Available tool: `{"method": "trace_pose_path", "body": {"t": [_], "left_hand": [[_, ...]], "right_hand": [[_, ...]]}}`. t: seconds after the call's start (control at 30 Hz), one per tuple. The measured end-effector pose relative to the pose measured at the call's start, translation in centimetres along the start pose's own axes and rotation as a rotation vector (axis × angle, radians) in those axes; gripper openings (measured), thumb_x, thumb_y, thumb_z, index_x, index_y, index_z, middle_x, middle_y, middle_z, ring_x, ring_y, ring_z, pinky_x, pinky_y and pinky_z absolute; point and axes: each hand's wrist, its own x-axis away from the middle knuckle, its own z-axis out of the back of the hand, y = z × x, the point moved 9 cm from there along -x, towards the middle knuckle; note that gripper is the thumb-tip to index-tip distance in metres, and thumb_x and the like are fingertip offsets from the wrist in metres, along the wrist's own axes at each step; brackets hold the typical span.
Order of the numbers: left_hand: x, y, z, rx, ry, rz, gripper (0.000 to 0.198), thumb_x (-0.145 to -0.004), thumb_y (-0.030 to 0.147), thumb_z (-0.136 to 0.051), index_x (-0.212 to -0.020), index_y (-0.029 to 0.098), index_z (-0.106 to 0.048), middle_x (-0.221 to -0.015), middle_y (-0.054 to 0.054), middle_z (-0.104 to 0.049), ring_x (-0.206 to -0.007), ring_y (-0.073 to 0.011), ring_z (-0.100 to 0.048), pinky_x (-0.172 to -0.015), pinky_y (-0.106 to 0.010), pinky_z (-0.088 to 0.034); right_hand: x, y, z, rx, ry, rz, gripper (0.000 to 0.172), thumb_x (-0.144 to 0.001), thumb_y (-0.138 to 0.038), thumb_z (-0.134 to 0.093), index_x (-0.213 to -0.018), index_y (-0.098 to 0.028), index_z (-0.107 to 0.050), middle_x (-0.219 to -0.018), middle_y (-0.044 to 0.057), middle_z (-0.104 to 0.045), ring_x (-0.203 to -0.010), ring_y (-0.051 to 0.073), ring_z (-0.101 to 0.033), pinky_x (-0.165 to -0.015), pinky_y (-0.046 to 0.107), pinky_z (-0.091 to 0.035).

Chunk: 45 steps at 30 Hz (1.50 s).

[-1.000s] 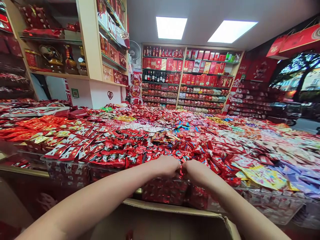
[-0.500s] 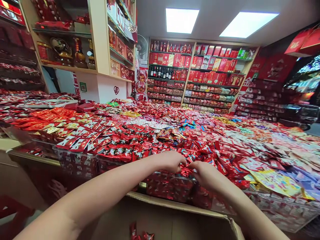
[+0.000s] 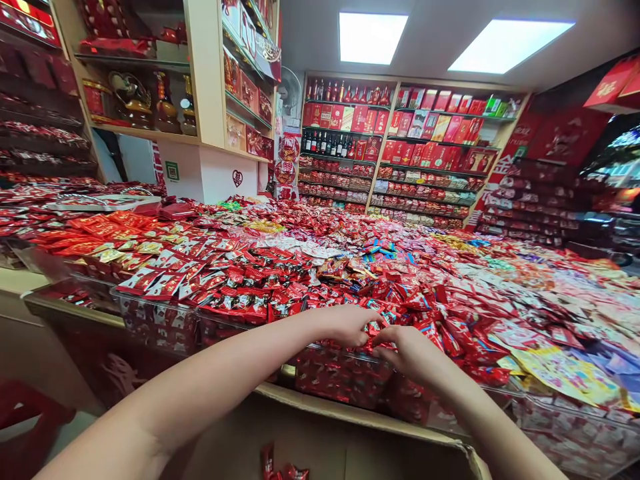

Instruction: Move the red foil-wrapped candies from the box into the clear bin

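Red-stocked wall shelves (image 3: 385,153) rise behind the wide surface (image 3: 75,310), which is heaped with wrapped sweets (image 3: 260,280). Under your arms sits an open cardboard box (image 3: 320,440) with a few red packets (image 3: 267,461) inside. Your left hand (image 3: 345,327) and right hand (image 3: 405,350) meet above a clear plastic bin (image 3: 340,377). Your curled fingers (image 3: 373,321) touch small red sweet packets (image 3: 374,343) between them, but you cannot tell whether they grip any.

Bare forearms (image 3: 200,393), smooth-looking; left hand (image 3: 345,327), right hand (image 3: 407,353) bare too, fine detail hard to make out.
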Motion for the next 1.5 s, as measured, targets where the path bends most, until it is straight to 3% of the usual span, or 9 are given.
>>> {"method": "trace_pose_path", "body": {"t": [0.3,0.5,0.57,0.7,0.87,1.0,1.17,1.3,1.5], "left_hand": [[-0.3,-0.4,-0.2,0.144,-0.013,-0.004,0.053,-0.064,0.014,-0.043,-0.116,0.024,-0.040,-0.085,-0.001,-0.063,-0.067,-0.0153,-0.056,-0.053,-0.021,-0.039],[0.9,-0.9,1.7,0.335,0.190,0.042,0.039,-0.079,0.027,-0.031,-0.117,0.021,-0.034,-0.095,-0.003,-0.056,-0.078,-0.0134,-0.051,-0.066,-0.023,-0.039],[2.2,-0.9,1.9,0.561,0.292,0.104,0.038,-0.082,0.027,-0.020,-0.119,0.021,-0.027,-0.082,0.000,-0.053,-0.063,-0.0095,-0.048,-0.055,-0.020,-0.038],[5.3,-1.4,-0.5,1.351,0.499,0.289,0.029,-0.076,0.022,-0.035,-0.105,0.022,-0.040,-0.061,0.006,-0.038,-0.051,-0.0059,-0.035,-0.048,-0.015,-0.030],[7.8,-0.9,-2.9,1.735,0.641,0.308,0.021,-0.077,0.028,-0.039,-0.095,0.020,-0.044,-0.066,0.004,-0.038,-0.055,-0.0057,-0.034,-0.050,-0.015,-0.029],[9.4,-1.5,-3.8,1.771,0.743,0.358,0.014,-0.078,0.029,-0.039,-0.089,0.022,-0.043,-0.062,0.005,-0.035,-0.054,-0.0067,-0.032,-0.048,-0.015,-0.028],[11.2,-1.9,-5.0,1.791,0.894,0.421,0.012,-0.081,0.032,-0.039,-0.089,0.024,-0.041,-0.065,0.005,-0.037,-0.057,-0.0059,-0.034,-0.054,-0.014,-0.031],[11.8,-1.3,-5.8,1.870,0.836,0.321,0.013,-0.081,0.031,-0.037,-0.089,0.023,-0.043,-0.074,0.003,-0.042,-0.065,-0.0072,-0.041,-0.056,-0.016,-0.034],[13.3,-1.3,-7.2,1.656,0.674,0.254,0.023,-0.071,0.023,-0.057,-0.090,0.019,-0.044,-0.077,0.001,-0.048,-0.067,-0.0092,-0.046,-0.058,-0.021,-0.039]], "right_hand": [[-0.5,0.5,-0.4,0.014,-0.034,0.006,0.018,-0.070,-0.016,-0.046,-0.067,-0.019,-0.064,-0.068,0.004,-0.066,-0.064,0.016,-0.059,-0.059,0.021,-0.038],[1.2,-0.9,1.7,-0.166,0.159,0.071,0.018,-0.076,-0.024,-0.042,-0.076,-0.019,-0.060,-0.076,0.005,-0.063,-0.072,0.018,-0.056,-0.065,0.026,-0.039],[2.2,-1.7,1.7,-0.431,0.226,0.070,0.018,-0.077,-0.030,-0.043,-0.078,-0.019,-0.057,-0.072,0.002,-0.060,-0.067,0.016,-0.055,-0.061,0.025,-0.040],[3.1,-4.0,-1.8,-1.038,0.170,0.028,0.020,-0.072,-0.038,-0.052,-0.078,-0.020,-0.048,-0.061,-0.004,-0.048,-0.047,0.008,-0.043,-0.041,0.018,-0.036],[3.1,-5.6,-4.8,-1.242,0.190,-0.019,0.021,-0.071,-0.037,-0.055,-0.071,-0.018,-0.047,-0.061,-0.003,-0.046,-0.046,0.006,-0.039,-0.033,0.014,-0.031],[3.2,-6.7,-6.1,-1.367,0.178,-0.035,0.023,-0.069,-0.038,-0.057,-0.079,-0.018,-0.051,-0.058,-0.003,-0.048,-0.042,0.006,-0.041,-0.035,0.017,-0.038],[4.3,-7.4,-7.5,-1.533,0.313,-0.100,0.031,-0.056,-0.038,-0.068,-0.077,-0.020,-0.054,-0.062,-0.001,-0.055,-0.050,0.012,-0.052,-0.041,0.021,-0.045],[4.9,-6.5,-8.4,-1.500,0.320,-0.207,0.029,-0.059,-0.037,-0.067,-0.077,-0.016,-0.057,-0.058,0.000,-0.057,-0.046,0.012,-0.054,-0.042,0.023,-0.047],[5.1,-6.8,-10.3,-1.623,0.293,-0.196,0.028,-0.058,-0.033,-0.069,-0.078,-0.017,-0.055,-0.061,0.001,-0.059,-0.050,0.012,-0.055,-0.041,0.021,-0.043]]}}
